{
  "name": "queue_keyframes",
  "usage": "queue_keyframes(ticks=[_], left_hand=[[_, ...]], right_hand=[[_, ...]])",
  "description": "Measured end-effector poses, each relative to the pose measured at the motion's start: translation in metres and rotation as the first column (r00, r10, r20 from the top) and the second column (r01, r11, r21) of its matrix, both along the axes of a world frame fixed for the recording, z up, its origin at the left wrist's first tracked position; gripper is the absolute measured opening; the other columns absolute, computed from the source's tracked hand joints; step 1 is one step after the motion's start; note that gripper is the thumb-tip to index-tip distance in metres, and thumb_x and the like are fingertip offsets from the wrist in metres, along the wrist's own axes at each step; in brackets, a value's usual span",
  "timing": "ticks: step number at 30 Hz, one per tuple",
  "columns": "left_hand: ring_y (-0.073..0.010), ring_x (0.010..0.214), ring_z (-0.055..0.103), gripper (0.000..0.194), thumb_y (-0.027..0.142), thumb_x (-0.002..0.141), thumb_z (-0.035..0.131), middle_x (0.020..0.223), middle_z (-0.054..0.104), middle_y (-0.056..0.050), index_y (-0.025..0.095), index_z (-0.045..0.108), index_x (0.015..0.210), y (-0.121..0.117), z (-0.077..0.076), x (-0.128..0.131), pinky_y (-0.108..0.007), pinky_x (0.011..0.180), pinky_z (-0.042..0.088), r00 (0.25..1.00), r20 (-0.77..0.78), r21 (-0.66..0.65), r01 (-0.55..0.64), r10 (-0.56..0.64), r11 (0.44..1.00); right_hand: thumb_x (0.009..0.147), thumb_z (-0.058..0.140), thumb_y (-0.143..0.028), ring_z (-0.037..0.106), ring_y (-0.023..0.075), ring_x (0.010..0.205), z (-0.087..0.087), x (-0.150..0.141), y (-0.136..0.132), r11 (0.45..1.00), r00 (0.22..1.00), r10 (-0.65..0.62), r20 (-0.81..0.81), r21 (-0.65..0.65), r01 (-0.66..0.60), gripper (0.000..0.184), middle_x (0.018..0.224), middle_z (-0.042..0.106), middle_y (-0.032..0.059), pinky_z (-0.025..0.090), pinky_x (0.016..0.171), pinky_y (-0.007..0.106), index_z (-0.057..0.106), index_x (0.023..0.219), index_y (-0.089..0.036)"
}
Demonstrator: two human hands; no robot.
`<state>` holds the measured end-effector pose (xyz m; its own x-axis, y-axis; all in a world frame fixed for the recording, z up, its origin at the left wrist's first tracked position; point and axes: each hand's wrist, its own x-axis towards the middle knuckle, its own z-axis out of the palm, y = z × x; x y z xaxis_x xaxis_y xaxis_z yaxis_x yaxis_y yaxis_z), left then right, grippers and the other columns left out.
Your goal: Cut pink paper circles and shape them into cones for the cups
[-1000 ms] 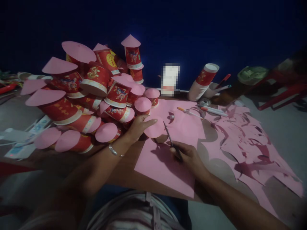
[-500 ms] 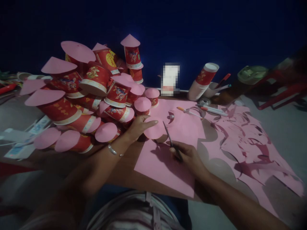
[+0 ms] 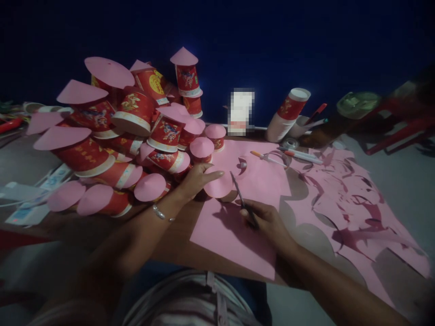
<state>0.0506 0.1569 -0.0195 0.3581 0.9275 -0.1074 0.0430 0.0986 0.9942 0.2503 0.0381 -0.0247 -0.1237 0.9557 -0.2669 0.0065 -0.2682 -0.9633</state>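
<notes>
Many red cups (image 3: 132, 108) wearing pink paper cones (image 3: 81, 93) are heaped to my left, and I take that as the finished share of the work, a large one by my reckoning. Between the heap and the scissors, my left hand (image 3: 195, 183) pinches a pink paper disc (image 3: 218, 186), thumb on top, above the table (image 3: 170, 246). My right hand (image 3: 268, 219) is closed around the scissors (image 3: 239, 190), their tips just beside the disc's edge. I can't tell from here whether the disc has a slit in it, but it looks flat to me, so I judge this piece cut to a round and not yet made into a cone.

What I would count as left: the tilted stack of cups (image 3: 288, 111) at the back has no cones on it, and a large pink sheet (image 3: 234, 242) lies under my right hand. To my right, pink offcuts (image 3: 370, 222) with curved edges spread widely, which suggests that much of the round cutting is done.
</notes>
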Motion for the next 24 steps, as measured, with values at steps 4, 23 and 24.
queue_keyframes(ticks=[4, 23, 24], left_hand=[[-0.0122, 0.061, 0.053, 0.031, 0.041, 0.07, 0.08, 0.066, 0.062, 0.0, 0.012, 0.068, 0.072, -0.001, 0.0015, 0.0002, -0.025, 0.06, 0.039, 1.0, 0.005, -0.054, 0.003, -0.003, 0.999], [-0.0121, 0.062, 0.054, 0.029, 0.039, 0.069, 0.081, 0.066, 0.063, 0.0, 0.013, 0.069, 0.072, -0.0009, 0.0021, -0.0002, -0.024, 0.059, 0.039, 0.999, 0.007, -0.061, 0.033, -0.033, 0.998], [-0.0124, 0.062, 0.054, 0.029, 0.039, 0.068, 0.082, 0.066, 0.064, 0.0, 0.013, 0.069, 0.072, -0.001, 0.0021, -0.0001, -0.024, 0.059, 0.04, 1.0, 0.006, -0.066, 0.03, -0.03, 0.997]], right_hand=[[0.078, 0.072, -0.05, 0.042, 0.0108, 0.054, -0.0035, 0.0012, -0.0008, 1.0, 1.0, -0.001, 0.001, 0.003, 0.001, 0.039, 0.059, 0.052, -0.0026, 0.038, 0.051, 0.026, 0.074, 0.096, -0.015], [0.081, 0.069, -0.049, 0.042, 0.0107, 0.053, -0.0043, 0.002, -0.0019, 1.0, 1.0, 0.025, 0.01, 0.015, -0.026, 0.044, 0.059, 0.05, -0.0028, 0.037, 0.051, 0.025, 0.076, 0.108, -0.015], [0.081, 0.07, -0.049, 0.042, 0.0106, 0.053, -0.0045, 0.0021, -0.002, 1.0, 1.0, 0.027, 0.007, 0.012, -0.027, 0.044, 0.059, 0.05, -0.0028, 0.037, 0.051, 0.025, 0.076, 0.108, -0.015]])
